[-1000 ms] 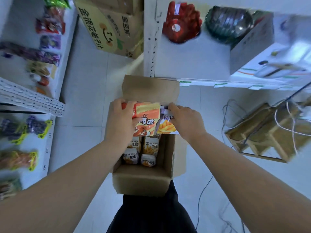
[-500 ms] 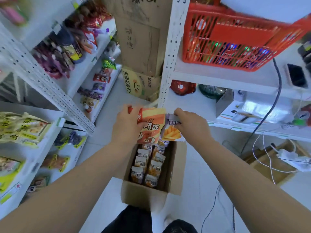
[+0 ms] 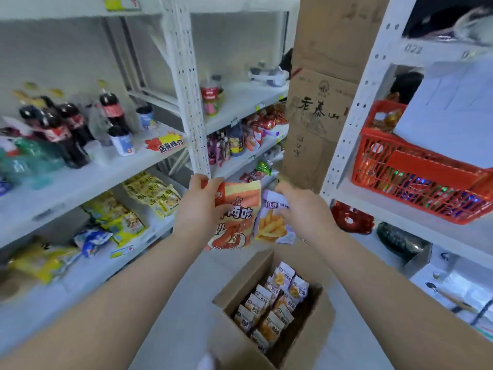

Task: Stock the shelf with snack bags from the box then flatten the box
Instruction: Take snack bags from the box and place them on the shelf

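Box (image 3: 229, 343) sits on the floor (image 3: 186, 303) low in view, top open, flaps up, rows of small purple snack bags (image 3: 274, 308) standing inside; print too small to read. Above the box, both arms reach forward. Left hand (image 3: 198, 209) grips an orange snack bag (image 3: 237, 217) by its top left corner, fingers (image 3: 198, 182) curled round the edge; large characters "两吃" and a red shrimp drawing on the front. Right hand (image 3: 306, 212) pinches the top of a purple fries bag (image 3: 273, 222), fingers narrow; letters "WH" show, the rest is covered. The two bags hang side by side, edges touching, well above the box.

Left shelf (image 3: 80, 182): yellow bags (image 3: 152, 193) on the lower board just left of the left hand, bare board behind them. Cola bottles (image 3: 66, 129) one board up, beside a red star tag (image 3: 165, 145), writing blurred. Right shelf holds a red basket (image 3: 416, 177); rail above reads "022" (image 3: 412, 48). Tall cartons (image 3: 320, 116) stand between the shelves at the far end of the aisle, brush characters blurred.
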